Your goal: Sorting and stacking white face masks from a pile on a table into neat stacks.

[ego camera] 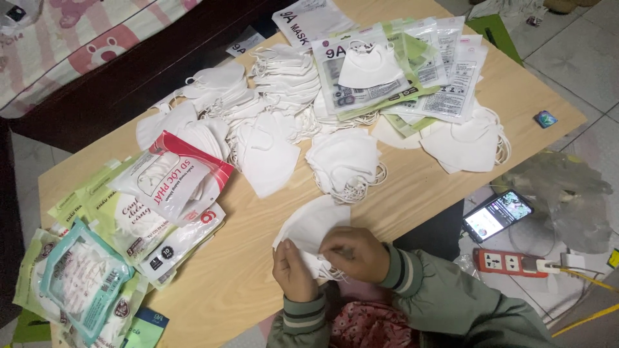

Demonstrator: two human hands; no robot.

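Both my hands grip a folded white face mask [314, 224] at the near edge of a wooden table [245, 270]. My left hand [293, 270] pinches its lower left corner. My right hand [353, 252] closes over its lower right edge, where the ear loops hang. Several stacks of white masks [345, 162] lie just beyond it in the middle of the table.
Packaged mask bags lie at the left [164, 183] and at the far right [387, 67]. A phone with a lit screen [497, 214] and a red power strip [506, 262] rest on the floor to the right. A dark bed frame [129, 77] borders the table's far side.
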